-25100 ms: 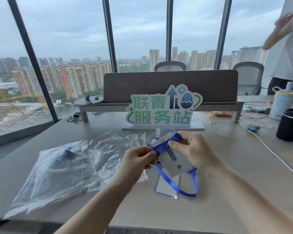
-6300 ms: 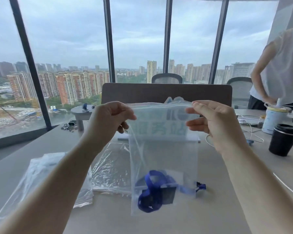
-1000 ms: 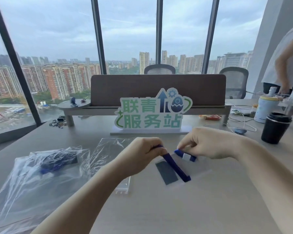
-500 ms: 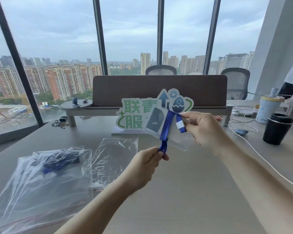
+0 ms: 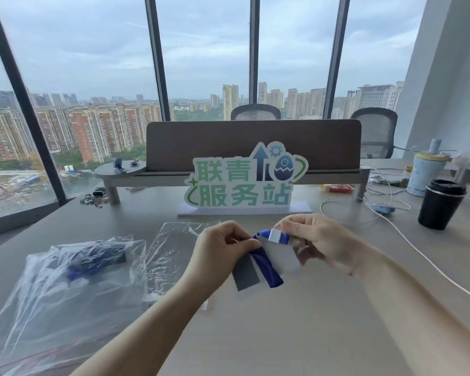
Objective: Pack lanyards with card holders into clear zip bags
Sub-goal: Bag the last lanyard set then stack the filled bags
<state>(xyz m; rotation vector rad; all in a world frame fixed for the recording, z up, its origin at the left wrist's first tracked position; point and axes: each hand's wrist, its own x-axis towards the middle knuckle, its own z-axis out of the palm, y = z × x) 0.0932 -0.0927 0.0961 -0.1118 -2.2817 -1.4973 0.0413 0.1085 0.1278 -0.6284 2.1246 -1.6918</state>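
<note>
Both hands hold one blue lanyard above the surface: left hand pinches the strap, right hand grips its clip end and the card holder. An empty bag lies at nine o'clock, nearer the left hand; the strap runs eleven to five.

blue lanyard, dark grey card holder, green-and-white sign, black cup
</note>
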